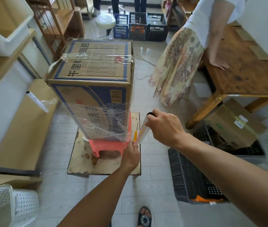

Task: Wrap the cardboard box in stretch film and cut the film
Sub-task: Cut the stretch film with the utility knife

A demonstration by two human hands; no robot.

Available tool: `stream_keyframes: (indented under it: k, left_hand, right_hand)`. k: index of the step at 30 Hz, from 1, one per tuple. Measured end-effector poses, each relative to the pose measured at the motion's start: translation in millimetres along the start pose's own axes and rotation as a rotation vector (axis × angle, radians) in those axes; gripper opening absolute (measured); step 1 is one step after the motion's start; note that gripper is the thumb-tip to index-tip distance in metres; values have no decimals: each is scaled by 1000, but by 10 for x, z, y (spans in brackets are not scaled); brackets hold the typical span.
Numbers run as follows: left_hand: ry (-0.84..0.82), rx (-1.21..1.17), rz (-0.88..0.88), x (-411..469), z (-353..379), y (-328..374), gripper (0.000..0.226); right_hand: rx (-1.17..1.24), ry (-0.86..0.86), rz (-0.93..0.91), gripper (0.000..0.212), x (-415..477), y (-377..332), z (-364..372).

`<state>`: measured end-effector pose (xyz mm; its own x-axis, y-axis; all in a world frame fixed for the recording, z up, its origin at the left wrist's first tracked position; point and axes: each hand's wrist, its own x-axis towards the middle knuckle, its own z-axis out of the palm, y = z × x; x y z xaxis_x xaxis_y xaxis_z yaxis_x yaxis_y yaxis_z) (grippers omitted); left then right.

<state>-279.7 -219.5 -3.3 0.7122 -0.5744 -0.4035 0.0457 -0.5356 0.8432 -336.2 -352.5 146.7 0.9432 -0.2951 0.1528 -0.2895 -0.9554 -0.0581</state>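
Cutting the film beside the box
Left hand (pixel 132 153) grips knife (pixel 135 134) upright; right hand (pixel 164 126) clamps film roll (pixel 144 130), touching it; box (pixel 95 89) at ten o'clock.

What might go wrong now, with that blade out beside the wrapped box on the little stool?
The left hand holds an orange-handled cutter beside the clear stretch-film roll gripped by the right hand; a slip could nick fingers or slash the tall printed cardboard box. Pulling the film might also tip that box off the small red plastic stool.
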Motion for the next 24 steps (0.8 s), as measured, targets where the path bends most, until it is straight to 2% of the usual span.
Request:
stream_keyframes:
  k: [8,14,19,24]
  left_hand:
    - [-40,89,-105,-125,246,-428,38]
    - [-133,122,-254,-527,168,-821,35]
    - [-32,-1,6,-522,81,-612,24]
    - [14,-29,-7,-87,160,-357,29]
  right_hand:
    - [4,-52,27,19,-124,1,172]
    - [15,-1,16,17,-27,94,88]
    - [-4,-1,-14,19,-34,70,80]
    - [-9,23,-20,19,-78,73,57]
